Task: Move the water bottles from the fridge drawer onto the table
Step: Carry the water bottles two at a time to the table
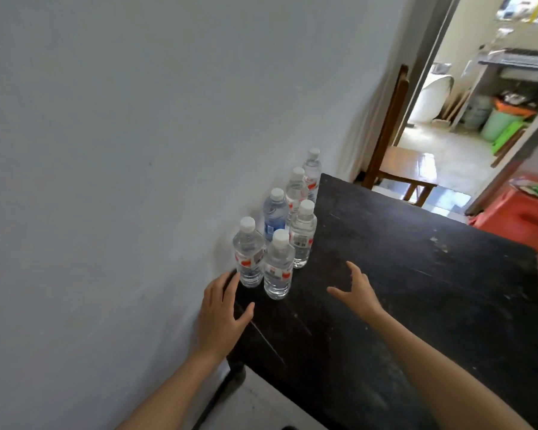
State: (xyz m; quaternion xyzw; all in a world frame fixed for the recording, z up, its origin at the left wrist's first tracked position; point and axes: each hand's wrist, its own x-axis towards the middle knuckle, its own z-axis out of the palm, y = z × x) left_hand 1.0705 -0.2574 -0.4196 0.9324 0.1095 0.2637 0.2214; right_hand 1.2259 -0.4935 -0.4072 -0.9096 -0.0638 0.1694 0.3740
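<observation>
Well, from the head camera, six water bottles [278, 265] stand upright in a bunch on the dark table [416, 274], at its left edge, right next to the white wall [106, 150]. Most show red on their labels, and one, the blue-label bottle [275, 214], stands in the middle of the bunch. All have white caps on. The left hand [222, 308] is low by the table's edge with its fingers straight and spread. Its fingertips are just beside the front-left bottle [249, 256], and I cannot tell if they touch it. It holds nothing. The right hand [359, 293] is over the table near the bunch, fingers wide apart, and it holds nothing too. Past the table are a wooden chair [398, 156] and a red stool [522, 218] by an open doorway [466, 103]. The fridge drawer is not in sight. So six bottles look done, as they sit on the table. If more wait in the drawer, those are left, but the picture cannot say.
</observation>
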